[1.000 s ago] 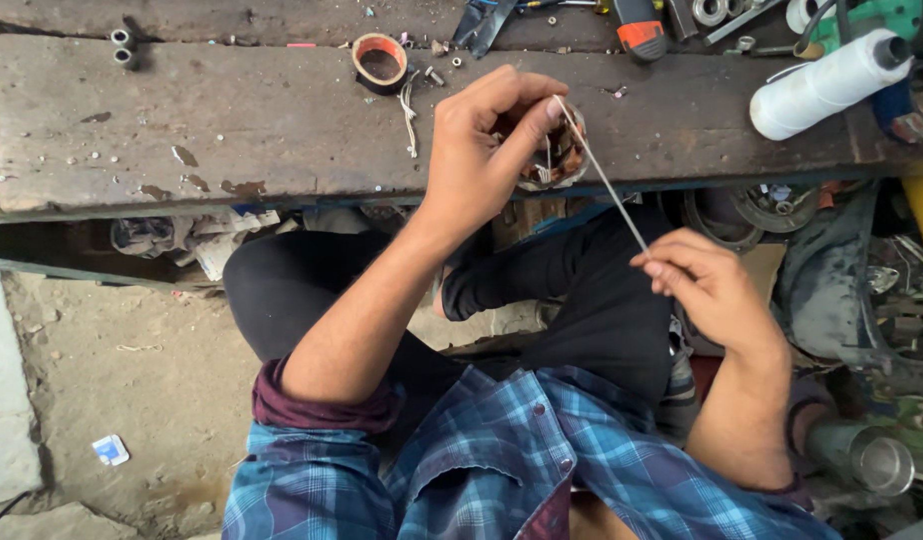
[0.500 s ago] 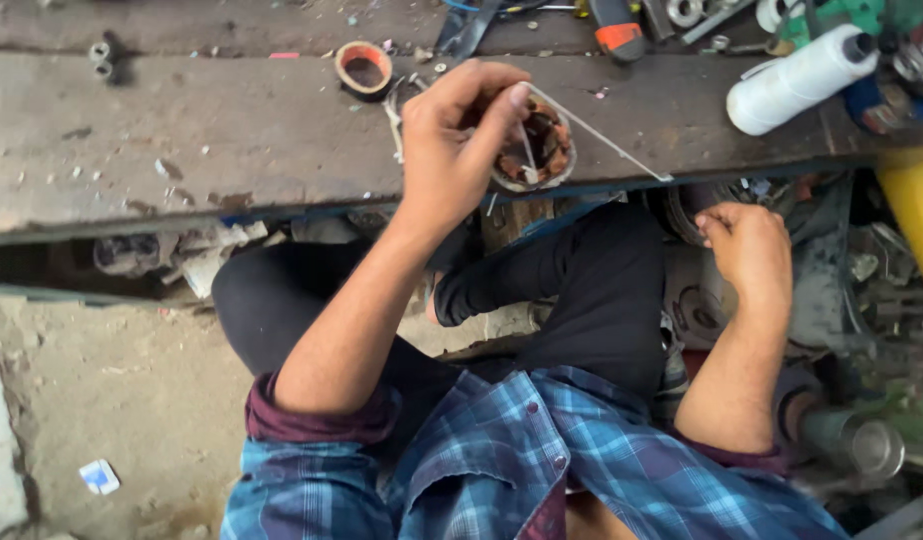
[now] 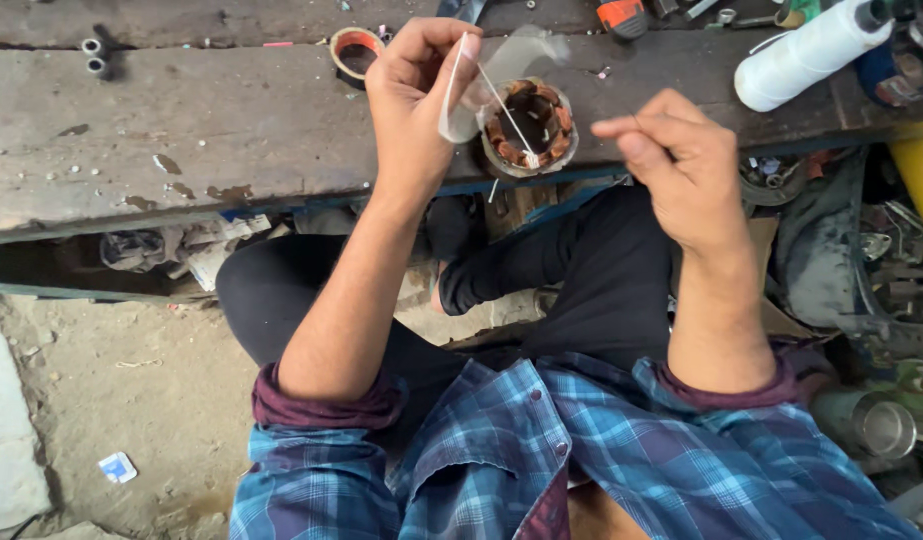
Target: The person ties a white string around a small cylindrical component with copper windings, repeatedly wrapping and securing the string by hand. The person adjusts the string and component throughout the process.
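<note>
Head view, looking down. At upper centre of the frame a round motor stator with copper-coloured windings [image 3: 531,127] rests at the near edge of a worn grey wooden surface [image 3: 182,130]. The left hand [image 3: 417,95] has its grip closed on a thin translucent plastic strip [image 3: 460,90], held just left of the stator and touching its rim. The right hand [image 3: 682,165], right of centre, has its grip pinched together on what appears to be a thin white thread [image 3: 507,105] running down into the stator bore. The step in hand looks like lacing the windings; the next move likely calls for drawing the thread taut. A white thread spool [image 3: 802,55] lies at upper right.
</note>
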